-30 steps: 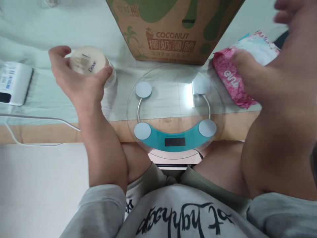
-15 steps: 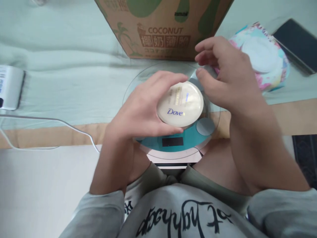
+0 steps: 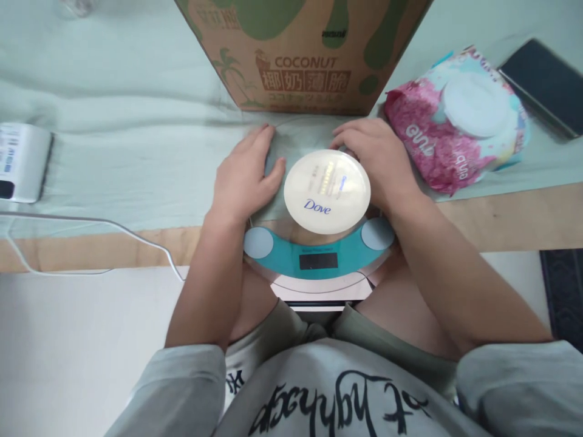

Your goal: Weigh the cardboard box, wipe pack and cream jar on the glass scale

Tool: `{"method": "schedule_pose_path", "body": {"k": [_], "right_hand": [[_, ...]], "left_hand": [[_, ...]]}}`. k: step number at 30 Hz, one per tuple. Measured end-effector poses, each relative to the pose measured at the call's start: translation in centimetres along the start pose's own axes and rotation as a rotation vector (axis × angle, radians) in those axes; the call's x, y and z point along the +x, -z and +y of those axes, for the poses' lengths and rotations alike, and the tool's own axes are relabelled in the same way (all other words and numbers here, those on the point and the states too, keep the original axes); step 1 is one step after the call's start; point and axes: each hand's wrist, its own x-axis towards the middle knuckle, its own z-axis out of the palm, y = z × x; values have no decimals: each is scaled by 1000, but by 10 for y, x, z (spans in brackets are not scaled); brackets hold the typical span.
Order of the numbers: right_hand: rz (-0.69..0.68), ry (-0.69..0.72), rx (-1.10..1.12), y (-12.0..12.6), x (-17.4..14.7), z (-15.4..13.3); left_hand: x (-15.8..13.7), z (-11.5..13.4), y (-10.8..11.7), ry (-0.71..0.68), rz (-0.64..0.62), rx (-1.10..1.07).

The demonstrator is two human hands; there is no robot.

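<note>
A round cream-coloured Dove jar (image 3: 327, 191) sits lid up on a glass scale (image 3: 282, 252) with a teal front panel and a dark display. My left hand (image 3: 246, 176) rests at the scale's left side, thumb apart from the fingers, a small gap from the jar. On the other side, my right hand (image 3: 376, 158) lies close behind the jar's right rim. Its fingers stretch over the scale's far right part, and the jar partly hides the thumb. Neither hand grips the jar.
A cardboard coconut box (image 3: 305, 60) stands just behind the scale. Right of it lie a pink and blue wipes pack (image 3: 446, 133) and a dark phone-like slab (image 3: 544, 85). At left are a white device (image 3: 25, 161) and a white cable (image 3: 113, 224).
My left hand has let go of the jar and moved left to the scale's side. My right hand has come down and left, beside the jar. The jar has shifted slightly left.
</note>
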Motion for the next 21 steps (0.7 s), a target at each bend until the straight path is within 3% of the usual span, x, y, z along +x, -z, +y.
{"method": "schedule_pose_path", "body": {"k": [3, 6, 9, 12, 17, 21], "right_hand": [[-2, -3, -3, 0, 0, 0], [21, -15, -2, -2, 0, 1], [38, -3, -7, -4, 0, 3], [27, 15, -12, -5, 1, 4], [37, 55, -3, -5, 1, 8], [67, 100, 22, -11, 0, 14]], "left_hand": [[-3, 8, 9, -60, 85, -42], [-13, 29, 28, -289, 146, -278], [-26, 54, 37, -474, -51, -344], [-32, 72, 32, -468, -195, -201], [-28, 76, 28, -519, 16, -234], [-17, 34, 47, -428, 244, -230]]}}
